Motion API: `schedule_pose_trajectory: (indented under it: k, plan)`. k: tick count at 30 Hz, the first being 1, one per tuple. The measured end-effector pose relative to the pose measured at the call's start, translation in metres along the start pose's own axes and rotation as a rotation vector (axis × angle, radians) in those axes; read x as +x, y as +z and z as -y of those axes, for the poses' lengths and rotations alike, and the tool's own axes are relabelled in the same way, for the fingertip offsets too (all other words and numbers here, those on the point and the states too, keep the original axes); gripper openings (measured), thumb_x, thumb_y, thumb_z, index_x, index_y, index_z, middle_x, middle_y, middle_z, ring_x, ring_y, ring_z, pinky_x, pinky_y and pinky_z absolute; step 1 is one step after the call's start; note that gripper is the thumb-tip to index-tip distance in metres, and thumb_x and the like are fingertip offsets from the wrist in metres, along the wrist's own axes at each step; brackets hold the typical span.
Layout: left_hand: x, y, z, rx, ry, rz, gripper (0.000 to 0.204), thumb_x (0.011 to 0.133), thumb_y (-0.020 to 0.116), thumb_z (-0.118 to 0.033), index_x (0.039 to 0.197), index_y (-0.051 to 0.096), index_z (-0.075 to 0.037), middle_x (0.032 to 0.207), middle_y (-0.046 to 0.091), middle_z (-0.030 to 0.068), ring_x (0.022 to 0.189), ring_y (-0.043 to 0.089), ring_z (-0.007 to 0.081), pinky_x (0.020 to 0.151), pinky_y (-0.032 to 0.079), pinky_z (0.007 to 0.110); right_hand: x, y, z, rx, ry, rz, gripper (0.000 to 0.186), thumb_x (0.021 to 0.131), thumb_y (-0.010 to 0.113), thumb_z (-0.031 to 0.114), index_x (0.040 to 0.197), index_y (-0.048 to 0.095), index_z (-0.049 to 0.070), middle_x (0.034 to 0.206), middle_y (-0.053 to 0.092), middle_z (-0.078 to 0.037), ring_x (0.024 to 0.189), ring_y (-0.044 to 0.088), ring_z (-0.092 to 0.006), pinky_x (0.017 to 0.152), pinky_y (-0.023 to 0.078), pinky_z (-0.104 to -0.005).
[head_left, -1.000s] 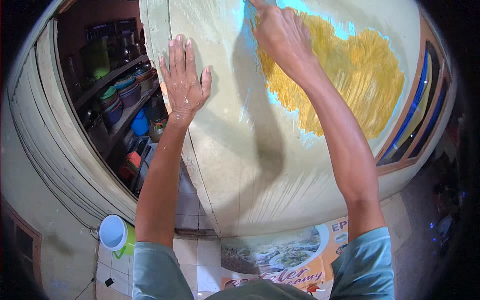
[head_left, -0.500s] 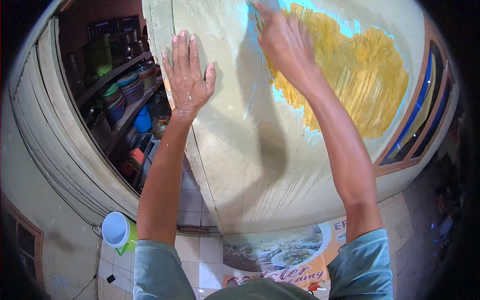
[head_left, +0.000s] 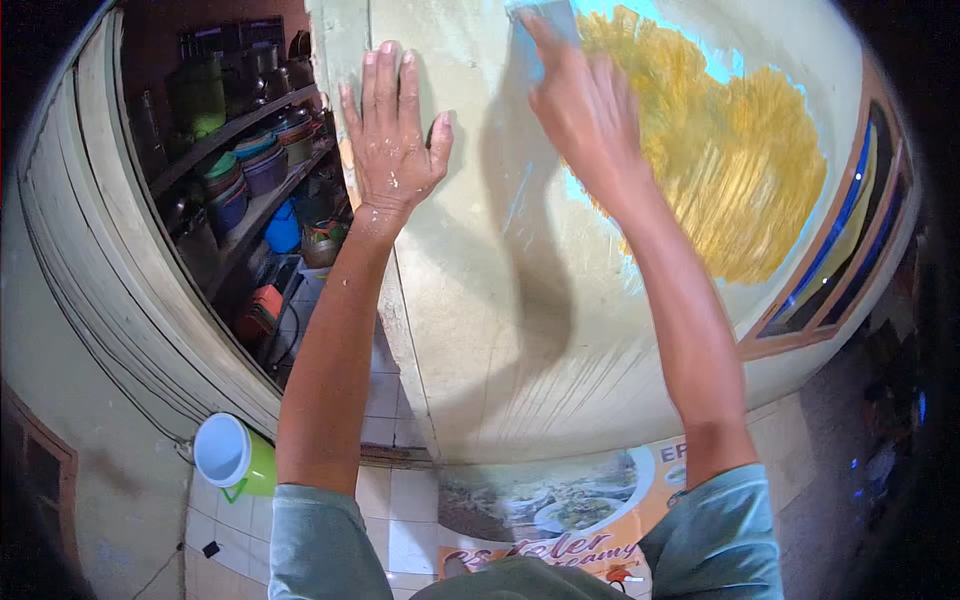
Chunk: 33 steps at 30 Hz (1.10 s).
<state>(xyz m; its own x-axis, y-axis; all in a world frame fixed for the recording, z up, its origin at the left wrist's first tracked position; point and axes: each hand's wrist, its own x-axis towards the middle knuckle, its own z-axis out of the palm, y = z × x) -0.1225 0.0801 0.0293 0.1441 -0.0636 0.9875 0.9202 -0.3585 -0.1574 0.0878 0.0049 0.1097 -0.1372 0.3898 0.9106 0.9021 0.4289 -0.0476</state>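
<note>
My left hand (head_left: 398,155) lies flat with fingers spread on the pale wall (head_left: 470,330), close to its left edge by the doorway. Light flecks dot the back of this hand. Higher up and to the right, my right hand (head_left: 590,110) grips a flat bluish-grey scraper-like piece (head_left: 552,22), the index finger stretched along it against the wall. Its far end is cut off by the top of the picture. Just right of that hand is a large golden-brown brushed patch (head_left: 730,170) with ragged bright-blue edges. A few thin blue streaks (head_left: 520,195) mark the wall below the hand.
Through the doorway at left, shelves (head_left: 255,205) hold stacked bowls and pots. A white-and-green bucket (head_left: 230,455) stands on the tiles at lower left. A wood-framed window (head_left: 835,235) is at right. A printed banner (head_left: 560,510) spreads below the wall.
My right hand has come slightly down the wall, and the piece in it shows more clearly. My left hand stays flat in place. The whole view has shifted a little.
</note>
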Motion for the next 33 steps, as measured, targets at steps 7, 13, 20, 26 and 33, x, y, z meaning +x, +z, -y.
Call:
schedule_pose_trajectory:
  k: [7,13,20,26,33]
  plan:
    - [-0.003,-0.001,0.002,0.029,-0.014,0.0,0.076,0.103,0.054,-0.038,0.166,0.032,-0.004,0.174,0.027,0.0175,0.162,0.022,0.0374,0.128,0.013,0.06,-0.005,0.0,0.003,0.033,-0.013,-0.018,0.062,0.084,0.063,0.006,0.146,0.06,0.015,0.097,0.073,-0.029,0.091,0.071,-0.0512,0.078,0.057,-0.0613]
    - [0.0,0.002,-0.001,0.015,-0.008,0.007,0.076,0.102,0.055,-0.038,0.166,0.032,-0.004,0.174,0.028,0.0176,0.162,0.022,0.0376,0.128,0.013,0.061,0.005,0.007,-0.005,0.011,-0.108,-0.174,0.068,0.084,0.061,0.0,0.149,0.062,0.022,0.097,0.072,-0.028,0.09,0.069,-0.05,0.078,0.056,-0.058]
    - [-0.001,-0.005,-0.003,0.019,-0.036,0.039,0.075,0.104,0.053,-0.038,0.166,0.03,-0.004,0.175,0.025,0.0183,0.163,0.019,0.0377,0.129,0.01,0.06,-0.072,0.019,-0.017,0.13,0.128,0.064,0.07,0.081,0.071,0.004,0.149,0.059,0.015,0.088,0.072,-0.029,0.086,0.071,-0.0505,0.075,0.057,-0.0596]
    - [0.001,-0.002,-0.004,0.011,-0.019,0.033,0.077,0.103,0.054,-0.037,0.168,0.028,-0.004,0.175,0.025,0.0184,0.163,0.019,0.0378,0.129,0.01,0.06,0.017,0.003,0.008,0.068,-0.064,-0.187,0.066,0.081,0.068,0.002,0.145,0.062,0.011,0.083,0.072,-0.03,0.083,0.072,-0.0506,0.074,0.058,-0.0587]
    - [0.001,-0.006,0.001,0.018,-0.016,0.027,0.078,0.102,0.055,-0.037,0.168,0.028,-0.004,0.175,0.025,0.0184,0.163,0.02,0.0378,0.129,0.011,0.059,-0.082,0.028,-0.011,0.076,0.146,0.06,0.069,0.079,0.069,0.0,0.146,0.062,0.012,0.082,0.071,-0.03,0.08,0.072,-0.0504,0.071,0.059,-0.0563]
